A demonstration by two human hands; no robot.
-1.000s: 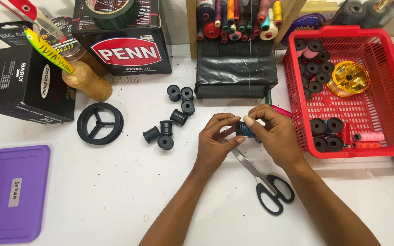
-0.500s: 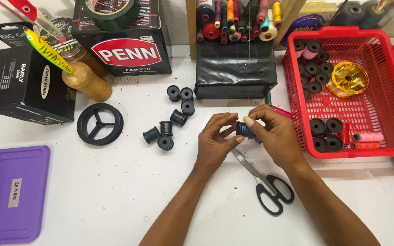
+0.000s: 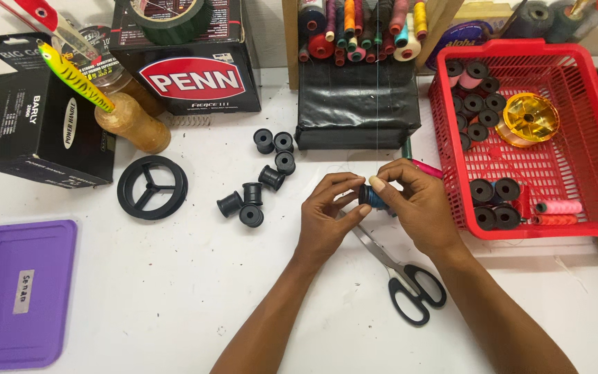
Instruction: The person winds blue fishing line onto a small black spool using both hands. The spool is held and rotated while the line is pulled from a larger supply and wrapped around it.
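Small dark spool (image 3: pixel 370 196), blue-wound, held aloft

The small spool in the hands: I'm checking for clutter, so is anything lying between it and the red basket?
Nearly nothing. Both hands hold the small spool just left of the red basket. Only a pink pen-like object lies in that gap; the scissors lie nearer the person.

Bare white desk (image 3: pixel 174 298) lies open across the near left and centre. Loose black bobbins (image 3: pixel 261 183) and a black ring (image 3: pixel 152 187) crowd the middle left. Scissors (image 3: pixel 399 277) lie just near the hands. A red basket (image 3: pixel 590 138) walls the right; boxes (image 3: pixel 195 69) block the far edge.
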